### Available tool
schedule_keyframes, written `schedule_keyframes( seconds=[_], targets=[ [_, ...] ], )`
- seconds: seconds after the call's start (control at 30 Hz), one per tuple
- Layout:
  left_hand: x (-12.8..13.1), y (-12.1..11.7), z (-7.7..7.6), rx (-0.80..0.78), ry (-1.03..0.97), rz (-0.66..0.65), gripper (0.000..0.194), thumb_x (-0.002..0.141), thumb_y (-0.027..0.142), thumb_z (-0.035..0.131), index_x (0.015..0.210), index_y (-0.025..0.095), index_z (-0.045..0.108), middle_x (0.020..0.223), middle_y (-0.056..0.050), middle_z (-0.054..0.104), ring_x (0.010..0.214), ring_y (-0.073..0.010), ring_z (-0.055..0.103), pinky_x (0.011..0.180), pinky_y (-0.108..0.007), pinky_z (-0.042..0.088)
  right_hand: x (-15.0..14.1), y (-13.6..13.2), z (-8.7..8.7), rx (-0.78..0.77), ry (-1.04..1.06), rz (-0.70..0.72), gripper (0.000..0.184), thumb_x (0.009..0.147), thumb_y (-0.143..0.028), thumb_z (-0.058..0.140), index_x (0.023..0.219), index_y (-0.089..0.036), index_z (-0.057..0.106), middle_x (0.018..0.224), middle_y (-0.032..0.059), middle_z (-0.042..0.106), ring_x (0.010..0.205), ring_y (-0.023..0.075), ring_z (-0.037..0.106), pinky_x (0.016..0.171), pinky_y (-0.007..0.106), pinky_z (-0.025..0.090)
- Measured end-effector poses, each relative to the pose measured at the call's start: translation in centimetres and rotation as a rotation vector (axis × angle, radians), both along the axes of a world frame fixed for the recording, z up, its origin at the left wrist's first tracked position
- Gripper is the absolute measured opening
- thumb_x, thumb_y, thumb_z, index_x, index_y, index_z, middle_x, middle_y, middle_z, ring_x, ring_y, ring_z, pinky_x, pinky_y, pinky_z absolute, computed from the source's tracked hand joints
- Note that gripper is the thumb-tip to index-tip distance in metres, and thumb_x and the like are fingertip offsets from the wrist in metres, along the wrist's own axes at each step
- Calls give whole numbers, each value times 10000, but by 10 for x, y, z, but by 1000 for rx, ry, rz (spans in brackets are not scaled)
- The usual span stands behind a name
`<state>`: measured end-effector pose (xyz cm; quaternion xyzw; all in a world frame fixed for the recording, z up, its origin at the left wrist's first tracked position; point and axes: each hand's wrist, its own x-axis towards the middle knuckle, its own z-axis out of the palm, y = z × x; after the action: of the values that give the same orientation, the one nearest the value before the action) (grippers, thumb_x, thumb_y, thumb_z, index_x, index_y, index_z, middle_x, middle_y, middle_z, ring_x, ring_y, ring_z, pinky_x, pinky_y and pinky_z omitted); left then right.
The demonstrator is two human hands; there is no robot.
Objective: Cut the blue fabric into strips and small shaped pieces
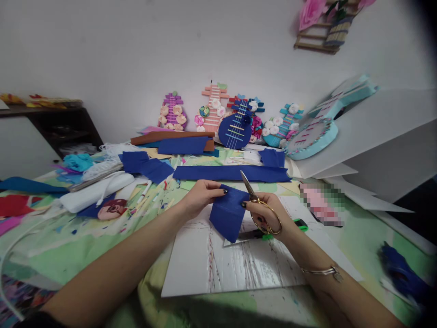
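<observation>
A small piece of dark blue felt [228, 214] is stretched between my hands above a white board. My left hand [201, 198] pinches its upper left corner between thumb and fingers. At its upper right edge, my right hand [269, 212] grips the felt with the thumb, and gold-handled scissors [251, 187] hang on the same hand, blades pointing up and away from the felt. Beneath lies the white board [191, 269], scored with many cut lines. A green and black utility knife [301, 224] rests on it, partly hidden by my right hand and wrist.
Behind the board lie a long blue felt strip [232, 173] and blue scraps [146, 166]. Decorated lute-shaped crafts [235, 130] lean against the wall. A white power strip [95, 191] sits left, a blue glue gun [403, 269] right. White sheets [368, 132] stand at right.
</observation>
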<state>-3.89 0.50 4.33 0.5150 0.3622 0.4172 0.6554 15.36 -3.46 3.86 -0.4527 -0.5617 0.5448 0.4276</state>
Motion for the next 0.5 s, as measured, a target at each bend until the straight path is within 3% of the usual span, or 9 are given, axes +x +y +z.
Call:
schedule_keyframes(
  seconds=[0.2, 0.5],
  targets=[
    [1, 4, -4, -8, 24, 29, 142, 630, 142, 679, 767, 105, 688, 774, -64, 673, 682, -115, 591, 707, -257, 450, 0, 2, -2, -2, -65, -88, 206, 658, -323, 613, 622, -157, 496, 321, -85, 365, 247, 45, 292, 258, 161, 216],
    [4, 13, -21, -8, 71, 93, 110, 630, 140, 661, 734, 104, 662, 660, -28, 645, 598, -105, 586, 636, -244, 472, 2, 13, -9, -61, -62, -272, 262, 610, -350, 624, 755, -149, 540, 346, -89, 389, 262, 66, 329, 261, 175, 250]
  ],
)
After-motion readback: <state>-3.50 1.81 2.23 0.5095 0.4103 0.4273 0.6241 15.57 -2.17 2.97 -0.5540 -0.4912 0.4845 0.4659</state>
